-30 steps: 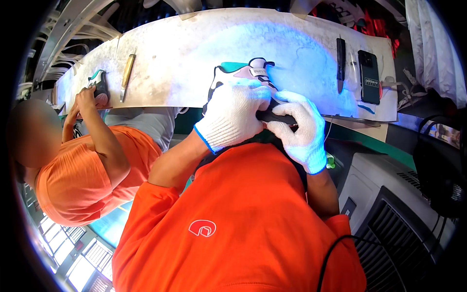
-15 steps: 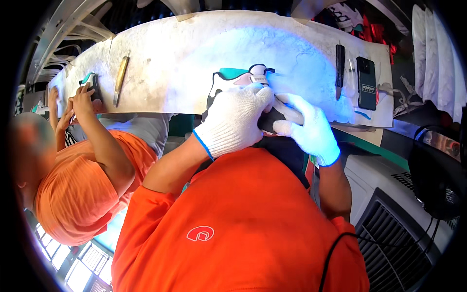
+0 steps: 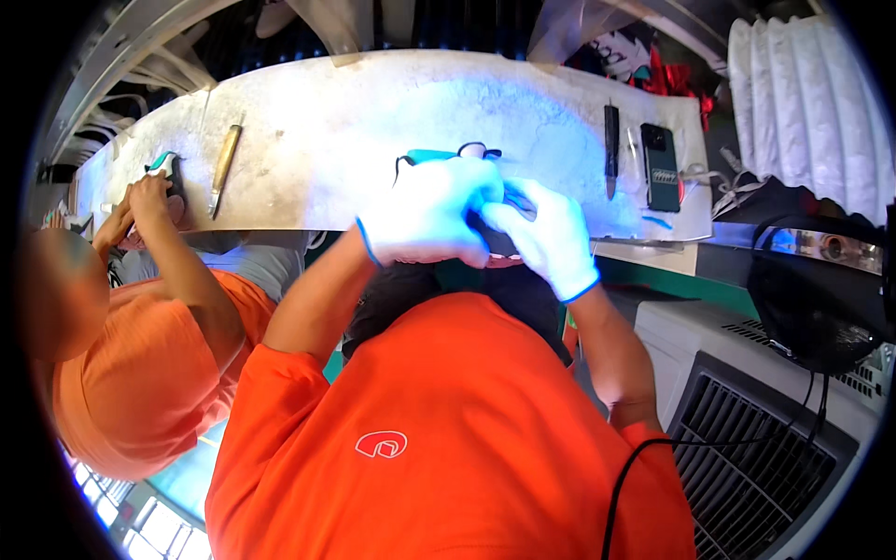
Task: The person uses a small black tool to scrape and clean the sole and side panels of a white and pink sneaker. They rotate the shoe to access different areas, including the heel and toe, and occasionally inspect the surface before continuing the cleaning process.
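Note:
Between my gloved hands, at the near edge of the worktable, is a shoe with teal, white and black parts. My left hand, in a white knit glove with blue cuff trim, lies curled over its left side and covers most of it. My right hand, gloved the same way, has its fingers and thumb bent around the right end. A dark part of the shoe shows in the gap between the hands. Bright bluish light washes out the gloves, so the exact finger contact is hard to see.
The pale, stained worktable carries a yellow-handled knife at left. At right lie a black-handled knife and a dark phone. A co-worker at left handles another shoe. A grey vented machine stands at lower right.
The whole view has shifted, with the table sitting lower and further left. My left hand now covers more of the shoe, hiding the white side seen before. Both hands still hold it.

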`<state>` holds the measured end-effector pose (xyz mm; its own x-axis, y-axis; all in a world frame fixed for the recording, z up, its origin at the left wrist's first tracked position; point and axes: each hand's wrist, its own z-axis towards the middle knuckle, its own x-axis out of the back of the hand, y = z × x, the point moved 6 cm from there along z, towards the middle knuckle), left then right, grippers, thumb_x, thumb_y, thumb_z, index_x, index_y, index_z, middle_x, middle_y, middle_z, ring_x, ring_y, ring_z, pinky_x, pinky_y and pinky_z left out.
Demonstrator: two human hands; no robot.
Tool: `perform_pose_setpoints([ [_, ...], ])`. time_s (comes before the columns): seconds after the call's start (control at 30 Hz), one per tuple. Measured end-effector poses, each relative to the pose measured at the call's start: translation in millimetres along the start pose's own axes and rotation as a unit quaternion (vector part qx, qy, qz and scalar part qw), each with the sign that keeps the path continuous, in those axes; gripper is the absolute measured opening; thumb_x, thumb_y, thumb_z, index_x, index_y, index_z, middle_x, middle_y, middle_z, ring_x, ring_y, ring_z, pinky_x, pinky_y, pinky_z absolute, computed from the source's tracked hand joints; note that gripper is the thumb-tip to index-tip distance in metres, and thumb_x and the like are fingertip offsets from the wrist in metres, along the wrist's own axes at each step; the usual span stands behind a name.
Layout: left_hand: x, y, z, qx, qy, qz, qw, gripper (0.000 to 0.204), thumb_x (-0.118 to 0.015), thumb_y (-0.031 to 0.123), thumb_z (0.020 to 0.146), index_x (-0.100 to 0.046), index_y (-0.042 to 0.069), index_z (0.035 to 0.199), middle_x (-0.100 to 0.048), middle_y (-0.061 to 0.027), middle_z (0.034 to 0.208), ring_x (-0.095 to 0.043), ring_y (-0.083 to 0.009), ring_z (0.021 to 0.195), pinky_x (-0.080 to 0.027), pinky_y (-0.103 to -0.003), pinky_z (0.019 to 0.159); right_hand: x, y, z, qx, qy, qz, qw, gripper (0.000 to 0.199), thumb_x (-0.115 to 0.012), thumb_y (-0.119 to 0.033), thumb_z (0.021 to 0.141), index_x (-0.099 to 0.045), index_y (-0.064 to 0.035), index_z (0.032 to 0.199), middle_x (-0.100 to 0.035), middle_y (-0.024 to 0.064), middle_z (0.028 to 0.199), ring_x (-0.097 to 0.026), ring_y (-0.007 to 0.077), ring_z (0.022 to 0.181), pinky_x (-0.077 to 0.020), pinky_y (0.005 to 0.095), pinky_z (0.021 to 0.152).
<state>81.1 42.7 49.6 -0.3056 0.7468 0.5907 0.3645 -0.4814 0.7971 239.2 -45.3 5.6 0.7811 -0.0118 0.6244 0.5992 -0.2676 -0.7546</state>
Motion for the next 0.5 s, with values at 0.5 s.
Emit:
perform_pose_setpoints([
  [0.5,27.1,-59.0,-63.8,-0.105,0.283,0.164,0.939,0.072,-0.091,0.022,0.078,-0.069,0.013,0.146,-0.071,-0.0188,0.143,-0.063,-0.0435,0.138,-0.049,-0.051,0.119,10.0,35.2,4.3,0.069,0.178,0.218,0.957,0.04,-0.071,-0.035,0.11,-0.08,0.0037,0.116,-0.082,0.0106,0.101,-0.076,0.0156,0.092,-0.0592,0.0315,0.083],
])
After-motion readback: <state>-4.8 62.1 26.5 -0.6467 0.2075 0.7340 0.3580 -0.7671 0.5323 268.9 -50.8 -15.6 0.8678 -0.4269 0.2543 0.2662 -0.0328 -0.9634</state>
